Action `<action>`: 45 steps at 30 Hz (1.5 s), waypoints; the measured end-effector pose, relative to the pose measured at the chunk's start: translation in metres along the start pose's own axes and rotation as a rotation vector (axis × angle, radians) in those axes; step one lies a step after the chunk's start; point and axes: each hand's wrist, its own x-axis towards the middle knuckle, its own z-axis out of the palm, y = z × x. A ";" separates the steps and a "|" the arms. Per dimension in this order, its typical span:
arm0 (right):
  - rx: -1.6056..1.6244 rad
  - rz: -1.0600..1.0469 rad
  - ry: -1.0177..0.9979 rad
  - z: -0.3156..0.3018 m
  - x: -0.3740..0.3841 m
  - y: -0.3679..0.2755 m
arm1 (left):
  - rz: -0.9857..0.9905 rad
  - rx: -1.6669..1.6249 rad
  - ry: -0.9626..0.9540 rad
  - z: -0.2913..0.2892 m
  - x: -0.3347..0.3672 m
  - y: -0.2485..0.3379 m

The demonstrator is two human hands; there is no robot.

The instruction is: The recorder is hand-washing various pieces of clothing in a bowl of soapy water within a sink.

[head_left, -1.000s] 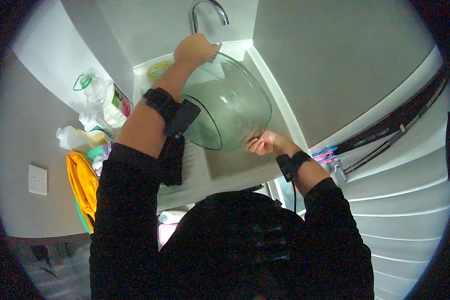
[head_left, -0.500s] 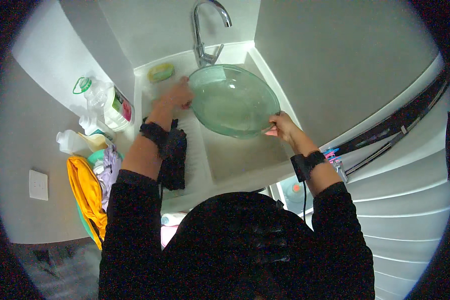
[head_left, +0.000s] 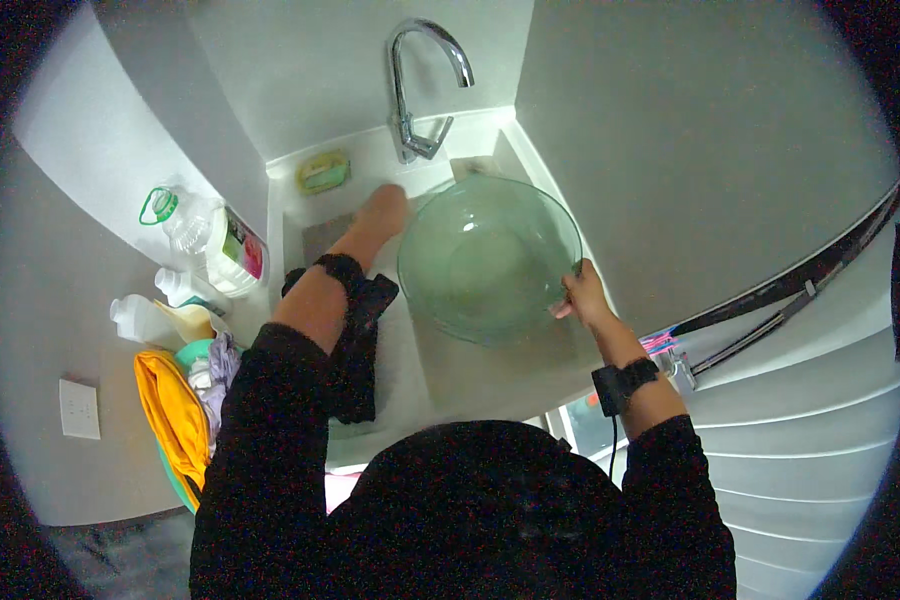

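A translucent green basin is over the right part of the white sink, below the faucet. My right hand grips its right rim, thumb over the edge and the other fingers partly hidden. My left hand is beside the basin's upper left rim. Its fingers are blurred and turned away, so whether they touch the rim cannot be seen. Under my left forearm, a black cloth lies on the ribbed washboard side of the sink.
A chrome faucet rises at the back, with a soap dish to its left. On the left stand a large clear jug and white bottles. An orange cloth hangs there. Grey walls close in behind and right.
The basin has come toward me and slightly right, and is seen more squarely from above. My right hand moved with it. My left hand has shifted right and slightly nearer.
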 end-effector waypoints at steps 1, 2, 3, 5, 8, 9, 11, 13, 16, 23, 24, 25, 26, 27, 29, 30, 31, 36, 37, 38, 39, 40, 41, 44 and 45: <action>-0.048 0.027 0.009 0.000 -0.002 -0.005 | 0.190 -0.079 -0.011 -0.006 0.022 -0.003; -0.045 0.020 0.013 -0.001 0.000 -0.005 | 0.194 -0.077 -0.005 -0.008 0.038 -0.002; -0.057 0.036 0.030 -0.007 0.000 -0.005 | 0.236 -0.074 0.100 -0.007 0.054 0.007; -0.067 0.047 0.057 -0.011 0.001 -0.001 | 0.286 -0.073 0.212 -0.007 0.078 0.022; -0.079 0.079 0.083 -0.010 -0.002 -0.004 | 0.364 -0.082 0.300 0.000 0.109 0.034; -0.053 0.109 0.086 -0.015 -0.006 0.000 | 0.311 -0.108 0.191 0.005 0.116 0.049; -0.013 0.119 0.020 -0.013 -0.007 0.003 | 0.244 -0.171 0.146 0.021 0.129 0.045; -0.017 0.102 0.035 0.000 -0.006 0.003 | 0.208 -0.160 0.125 0.037 0.147 0.027; -0.021 0.141 0.065 0.000 -0.005 0.008 | 0.213 -0.123 0.082 0.043 0.162 0.023; 0.004 0.164 0.102 0.001 -0.002 0.018 | 0.323 -0.210 0.114 0.041 0.166 0.018; 0.030 0.153 0.075 0.001 -0.001 0.016 | 0.341 -0.240 0.123 0.041 0.167 0.016; 0.028 0.154 0.073 0.003 0.000 0.014 | 0.338 -0.241 0.123 0.041 0.167 0.014; 0.049 0.155 0.059 0.006 0.002 0.013 | 0.346 -0.185 0.101 0.040 0.166 0.011; 0.072 0.157 0.052 0.008 0.002 0.011 | 0.361 -0.133 0.077 0.037 0.165 0.015; 0.050 0.151 0.076 0.008 0.004 0.015 | 0.373 -0.133 0.046 0.033 0.159 0.021; 0.028 0.141 0.091 0.009 0.005 0.016 | 0.377 -0.129 0.017 0.030 0.156 0.022; 0.027 0.141 0.094 0.008 0.005 0.017 | 0.380 -0.130 0.018 0.027 0.155 0.024; 0.064 0.148 0.096 0.016 -0.002 0.004 | 0.623 -0.286 0.469 0.038 0.139 -0.002; 0.068 0.148 0.090 0.016 -0.003 0.005 | 0.620 -0.279 0.467 0.039 0.134 -0.009; 0.086 0.177 0.070 0.016 -0.002 0.006 | 0.592 -0.406 0.438 0.039 0.127 -0.018; 0.106 0.210 0.063 0.014 -0.002 0.007 | 0.571 -0.540 0.402 0.036 0.121 -0.017; 0.111 0.214 0.064 0.014 -0.004 0.009 | 0.572 -0.538 0.396 0.032 0.111 -0.018; 0.143 0.218 0.062 0.015 -0.006 0.012 | 0.482 -0.540 0.283 0.029 0.098 -0.021; 0.163 0.216 0.036 0.010 0.000 0.024 | 0.406 -0.555 0.054 0.006 0.069 -0.015; 0.146 0.204 0.001 0.009 0.003 0.028 | 0.410 -0.567 -0.054 0.000 0.056 -0.016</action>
